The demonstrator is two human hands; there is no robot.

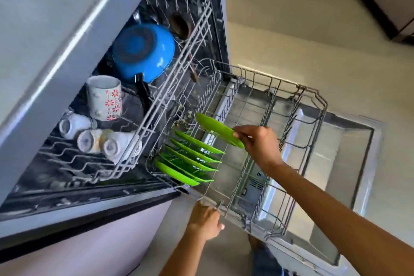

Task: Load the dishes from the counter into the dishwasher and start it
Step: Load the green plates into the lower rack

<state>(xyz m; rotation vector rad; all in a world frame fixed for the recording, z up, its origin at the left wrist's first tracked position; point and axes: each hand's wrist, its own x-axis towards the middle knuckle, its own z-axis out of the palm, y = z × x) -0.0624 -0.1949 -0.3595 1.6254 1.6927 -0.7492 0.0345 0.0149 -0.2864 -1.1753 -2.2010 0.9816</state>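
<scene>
Single head-worn wide-angle view, looking steeply down and forward from standing height over the open dishwasher. Close range: pulled-out lower rack fills centre frame, upper rack left, floor at top right. Edges bow strongly.

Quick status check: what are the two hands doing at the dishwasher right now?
Right hand grips a green plate over the lower rack. Left hand holds the rack's front edge. Five green plates already slotted. Nothing blocking.
</scene>
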